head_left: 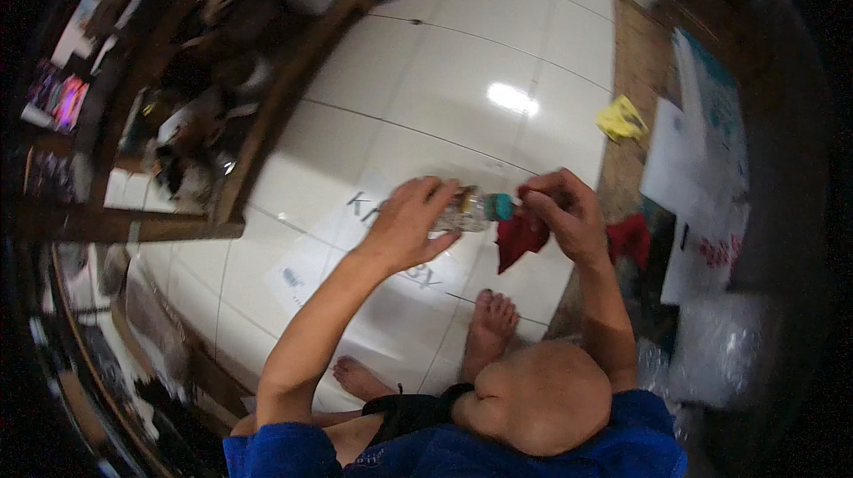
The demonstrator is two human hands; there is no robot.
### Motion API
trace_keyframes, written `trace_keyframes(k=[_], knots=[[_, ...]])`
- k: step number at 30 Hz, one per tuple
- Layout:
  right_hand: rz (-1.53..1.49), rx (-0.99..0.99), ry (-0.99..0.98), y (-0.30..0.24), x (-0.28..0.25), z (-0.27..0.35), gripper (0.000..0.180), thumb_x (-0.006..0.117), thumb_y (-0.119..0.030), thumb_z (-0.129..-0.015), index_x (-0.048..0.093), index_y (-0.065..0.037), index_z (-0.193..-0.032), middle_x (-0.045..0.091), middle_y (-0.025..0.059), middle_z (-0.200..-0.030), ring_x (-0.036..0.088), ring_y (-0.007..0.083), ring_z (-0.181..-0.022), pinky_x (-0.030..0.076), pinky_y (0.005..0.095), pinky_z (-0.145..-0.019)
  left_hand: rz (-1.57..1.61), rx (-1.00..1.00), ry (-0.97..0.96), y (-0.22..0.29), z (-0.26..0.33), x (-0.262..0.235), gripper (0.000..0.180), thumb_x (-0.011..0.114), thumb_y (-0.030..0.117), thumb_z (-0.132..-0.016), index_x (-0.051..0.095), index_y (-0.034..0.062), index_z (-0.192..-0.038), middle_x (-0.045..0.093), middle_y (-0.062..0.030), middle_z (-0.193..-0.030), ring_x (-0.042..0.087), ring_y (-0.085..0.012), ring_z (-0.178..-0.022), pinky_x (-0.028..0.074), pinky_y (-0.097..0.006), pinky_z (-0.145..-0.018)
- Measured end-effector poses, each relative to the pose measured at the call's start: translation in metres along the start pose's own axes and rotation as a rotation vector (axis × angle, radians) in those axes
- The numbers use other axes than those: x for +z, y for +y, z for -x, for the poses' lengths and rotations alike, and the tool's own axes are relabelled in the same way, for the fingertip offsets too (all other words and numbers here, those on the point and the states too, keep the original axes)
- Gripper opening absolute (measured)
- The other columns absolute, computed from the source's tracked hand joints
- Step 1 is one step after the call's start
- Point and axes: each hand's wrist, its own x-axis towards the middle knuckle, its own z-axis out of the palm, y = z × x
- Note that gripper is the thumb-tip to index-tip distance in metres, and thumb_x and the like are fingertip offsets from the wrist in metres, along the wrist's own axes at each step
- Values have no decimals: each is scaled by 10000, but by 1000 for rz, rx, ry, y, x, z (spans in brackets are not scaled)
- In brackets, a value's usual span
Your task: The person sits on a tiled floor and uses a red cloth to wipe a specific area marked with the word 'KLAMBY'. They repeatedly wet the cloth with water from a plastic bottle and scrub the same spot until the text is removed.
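My left hand (404, 225) is wrapped round a small see-through bottle (471, 214) that lies sideways in the air in front of me. Its teal cap (499, 206) points to the right. A pale content shows through the wall, too blurred to name. Just right of the cap, my right hand (569, 211) pinches a dark red cloth (520, 244) between thumb and fingers. The cloth hangs down in a point below the cap; whether it touches the cap I cannot tell.
White floor tiles (444, 69) lie below, with a printed sheet (324, 256) near my feet. Wooden shelving (293, 105) stands at the left. On the right are a yellow crumpled piece (622, 118), another red cloth (629, 240), white sheets (671, 163) and clear plastic wrapping (724, 349).
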Motion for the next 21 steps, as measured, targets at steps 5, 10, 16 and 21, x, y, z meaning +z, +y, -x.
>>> trace_keyframes(k=[5,10,16,21], knots=[[-106,0,-42,6,-13,21,112,624,-64,-908,627,10,-992,651,62,-793,601,72,-638,461,216,-495,-18,-24,-46,26,4,12,670,752,219,-743,455,64,-1324,527,-178,-1185,525,-384,-1095,444,-445,-923],[-113,-25,-48,14,-7,22,100,623,-24,-896,629,0,-993,616,34,-745,524,36,-550,392,194,-390,-43,-66,-69,30,1,4,671,755,212,-735,456,59,-1315,541,-179,-1160,539,-381,-1046,454,-447,-882],[49,-113,-13,24,-2,20,91,611,-20,-899,630,0,-986,597,17,-751,494,26,-541,388,184,-422,-112,-11,-26,27,2,4,652,749,214,-736,466,61,-1303,549,-173,-1125,546,-377,-1003,438,-455,-880],[8,-37,-2,32,-4,19,87,628,-53,-900,630,6,-964,621,35,-748,558,69,-597,434,211,-509,-267,6,-81,32,-3,-8,646,743,221,-724,479,84,-1297,547,-159,-1076,549,-350,-983,418,-444,-895]])
